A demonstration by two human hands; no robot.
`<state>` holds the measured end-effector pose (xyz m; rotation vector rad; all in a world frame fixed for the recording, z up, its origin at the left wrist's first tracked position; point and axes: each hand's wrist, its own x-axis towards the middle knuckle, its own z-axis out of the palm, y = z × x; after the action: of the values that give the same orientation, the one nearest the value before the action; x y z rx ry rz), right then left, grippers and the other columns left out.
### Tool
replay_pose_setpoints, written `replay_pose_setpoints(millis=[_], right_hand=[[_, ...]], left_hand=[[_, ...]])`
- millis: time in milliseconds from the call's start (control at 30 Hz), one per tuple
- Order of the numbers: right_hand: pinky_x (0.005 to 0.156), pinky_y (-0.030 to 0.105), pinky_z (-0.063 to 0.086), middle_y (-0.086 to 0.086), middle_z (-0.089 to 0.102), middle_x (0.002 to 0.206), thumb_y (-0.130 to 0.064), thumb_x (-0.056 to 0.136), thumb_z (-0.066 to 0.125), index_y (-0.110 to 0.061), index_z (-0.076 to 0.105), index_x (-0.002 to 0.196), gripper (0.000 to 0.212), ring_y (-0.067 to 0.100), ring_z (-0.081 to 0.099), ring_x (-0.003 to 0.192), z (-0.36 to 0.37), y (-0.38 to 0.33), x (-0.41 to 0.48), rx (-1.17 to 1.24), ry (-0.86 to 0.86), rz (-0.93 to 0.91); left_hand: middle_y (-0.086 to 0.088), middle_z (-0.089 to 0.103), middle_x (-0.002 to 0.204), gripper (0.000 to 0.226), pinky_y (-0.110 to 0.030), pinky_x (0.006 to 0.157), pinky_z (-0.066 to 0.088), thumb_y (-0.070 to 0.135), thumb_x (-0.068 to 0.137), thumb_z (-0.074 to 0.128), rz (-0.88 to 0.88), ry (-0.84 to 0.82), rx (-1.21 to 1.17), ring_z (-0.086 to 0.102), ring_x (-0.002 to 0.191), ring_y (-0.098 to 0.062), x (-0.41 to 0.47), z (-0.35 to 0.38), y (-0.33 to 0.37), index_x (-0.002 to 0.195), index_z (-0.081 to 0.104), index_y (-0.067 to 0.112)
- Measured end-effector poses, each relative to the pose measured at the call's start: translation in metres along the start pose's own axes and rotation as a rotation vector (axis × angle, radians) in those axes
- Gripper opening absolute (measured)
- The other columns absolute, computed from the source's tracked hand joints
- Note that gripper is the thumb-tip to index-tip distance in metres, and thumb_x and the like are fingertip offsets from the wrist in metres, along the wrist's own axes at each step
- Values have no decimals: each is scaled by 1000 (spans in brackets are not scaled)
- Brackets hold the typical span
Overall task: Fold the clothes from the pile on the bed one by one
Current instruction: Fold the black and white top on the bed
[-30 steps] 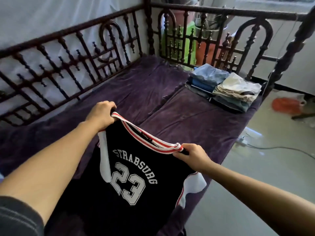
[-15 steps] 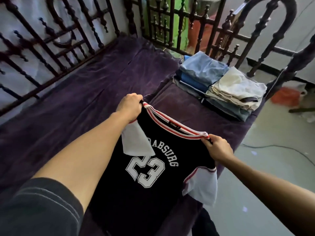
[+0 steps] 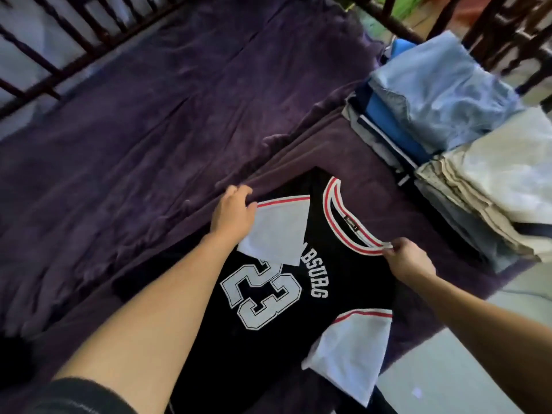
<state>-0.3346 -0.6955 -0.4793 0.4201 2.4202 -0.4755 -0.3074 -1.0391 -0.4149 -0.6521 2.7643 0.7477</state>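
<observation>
The black shirt lies flat by the bed's floor-side edge, one white sleeve turned in, the rest still to fold. The left hand rests straight-fingered on that sleeve; the right hand pinches the collar. Folded clothes sit stacked at the far corner; no unfolded pile shows.
</observation>
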Motion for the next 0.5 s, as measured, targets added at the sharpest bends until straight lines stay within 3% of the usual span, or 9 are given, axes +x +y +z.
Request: replay_pose_setpoints(millis=[133, 200, 333, 433, 500], right_hand=[[74, 32, 46, 13, 68, 99, -29, 90, 57, -13, 68, 103, 23, 27, 59, 86, 32, -59, 6, 36, -189, -145], [74, 39, 55, 11, 68, 86, -31, 90, 61, -8, 68, 104, 28, 24, 61, 74, 56, -93, 8, 95, -282, -163], [79, 39, 58, 3, 56, 80, -43, 85, 68, -6, 52, 121, 53, 20, 59, 69, 109, -141, 16, 245, -372, -12], [66, 33, 56, 3, 57, 78, -40, 81, 73, -1, 56, 114, 53, 17, 57, 62, 142, -153, 27, 323, -365, 83], [66, 31, 54, 6, 63, 84, -32, 80, 75, -3, 62, 109, 43, 18, 58, 67, 152, -149, 28, 407, -344, 152]], left_hand=[[-13, 54, 121, 30, -37, 89, 43, 23, 93, 57, -288, -177, 88, 54, 110, -32, -62, 24, -77, 120, 57, 12], [-11, 54, 120, 29, -35, 87, 44, 24, 93, 56, -394, -232, 103, 55, 109, -29, -92, 38, -105, 120, 57, 14], [-6, 52, 122, 30, -34, 86, 46, 25, 94, 54, -535, -291, 68, 55, 109, -24, -139, 76, -147, 122, 56, 16], [-6, 50, 127, 34, -33, 88, 46, 26, 94, 54, -600, -353, 39, 54, 113, -23, -171, 110, -171, 127, 54, 17], [-6, 47, 130, 36, -33, 90, 46, 27, 94, 54, -635, -404, 17, 52, 116, -23, -192, 129, -179, 129, 53, 17]])
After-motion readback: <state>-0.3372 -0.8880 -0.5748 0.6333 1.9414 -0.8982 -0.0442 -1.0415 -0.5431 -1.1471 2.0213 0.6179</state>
